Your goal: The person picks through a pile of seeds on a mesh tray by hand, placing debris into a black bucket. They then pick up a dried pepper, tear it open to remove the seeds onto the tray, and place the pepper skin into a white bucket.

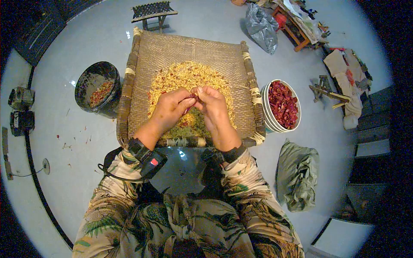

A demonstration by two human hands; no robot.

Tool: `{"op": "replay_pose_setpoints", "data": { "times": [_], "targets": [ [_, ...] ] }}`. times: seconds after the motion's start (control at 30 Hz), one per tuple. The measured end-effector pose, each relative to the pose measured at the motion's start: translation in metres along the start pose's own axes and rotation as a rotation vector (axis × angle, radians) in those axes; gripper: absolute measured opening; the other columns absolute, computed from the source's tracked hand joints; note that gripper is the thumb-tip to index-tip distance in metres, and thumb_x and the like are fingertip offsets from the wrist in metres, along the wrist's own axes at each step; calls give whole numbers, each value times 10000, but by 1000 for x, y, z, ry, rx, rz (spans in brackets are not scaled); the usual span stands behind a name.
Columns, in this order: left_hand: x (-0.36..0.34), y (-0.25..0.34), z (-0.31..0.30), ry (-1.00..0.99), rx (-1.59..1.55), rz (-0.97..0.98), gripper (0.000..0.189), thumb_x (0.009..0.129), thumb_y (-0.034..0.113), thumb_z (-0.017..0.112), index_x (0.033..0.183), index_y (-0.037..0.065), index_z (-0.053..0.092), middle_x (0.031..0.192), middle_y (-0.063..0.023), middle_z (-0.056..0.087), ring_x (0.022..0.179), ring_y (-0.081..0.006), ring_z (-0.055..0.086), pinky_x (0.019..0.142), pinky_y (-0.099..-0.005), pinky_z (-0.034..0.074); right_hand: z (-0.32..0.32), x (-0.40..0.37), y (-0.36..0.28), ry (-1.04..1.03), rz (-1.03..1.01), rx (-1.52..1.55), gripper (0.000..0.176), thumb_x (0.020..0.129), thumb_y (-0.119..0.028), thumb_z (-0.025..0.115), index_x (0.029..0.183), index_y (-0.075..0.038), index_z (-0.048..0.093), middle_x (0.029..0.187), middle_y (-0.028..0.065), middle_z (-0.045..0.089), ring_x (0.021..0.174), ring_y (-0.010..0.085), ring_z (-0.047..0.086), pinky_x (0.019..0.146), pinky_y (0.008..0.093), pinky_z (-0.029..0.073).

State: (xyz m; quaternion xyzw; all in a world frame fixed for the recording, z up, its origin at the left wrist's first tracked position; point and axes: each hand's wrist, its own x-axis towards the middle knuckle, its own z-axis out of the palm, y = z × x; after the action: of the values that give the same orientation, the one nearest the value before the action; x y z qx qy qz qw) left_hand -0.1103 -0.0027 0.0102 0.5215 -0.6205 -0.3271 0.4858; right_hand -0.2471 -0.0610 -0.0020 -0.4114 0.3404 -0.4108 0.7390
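Observation:
Both hands meet over a woven tray [148,47], fingertips pinched together on a small dark red dried chili [193,98]. My left hand [169,109] is closed, thumb and forefinger on the chili. From the other side my right hand [211,107] grips it the same way; fingers cover most of the pod. Yellow chili seeds [189,71] with red flecks lie spread across the tray below. Nearer me is a heap of greenish stems [198,122]. A white bucket [265,107] full of dark red chili pieces [282,105] stands right of the tray.
Left of the tray stands a black bucket [112,105] with reddish and greenish scraps. A small stool [157,13] is beyond the tray. Grey plastic bag [261,30] lies at the back right, a green sack [297,176] nearer. Stems litter the left floor.

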Motion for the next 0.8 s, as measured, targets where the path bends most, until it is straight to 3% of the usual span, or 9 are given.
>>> {"op": "replay_pose_setpoints", "data": {
  "times": [0.17,0.8],
  "targets": [
    [0,-5,0,63,237,204,123,824,147,543,834,26,557,705,-125,537,644,-294,545,577,-356,433,-2,3,3,-32,47,144,127,845,-154,555,852,-30,580,829,61,601,754,147,577,675,257,488],
    [-1,-10,3,60,244,229,142,817,148,561,850,13,589,755,-128,576,699,-278,575,619,-339,450,-21,12,9,-84,136,330,128,854,-165,552,875,-39,565,827,65,595,750,167,576,687,304,496]
  ]
}}
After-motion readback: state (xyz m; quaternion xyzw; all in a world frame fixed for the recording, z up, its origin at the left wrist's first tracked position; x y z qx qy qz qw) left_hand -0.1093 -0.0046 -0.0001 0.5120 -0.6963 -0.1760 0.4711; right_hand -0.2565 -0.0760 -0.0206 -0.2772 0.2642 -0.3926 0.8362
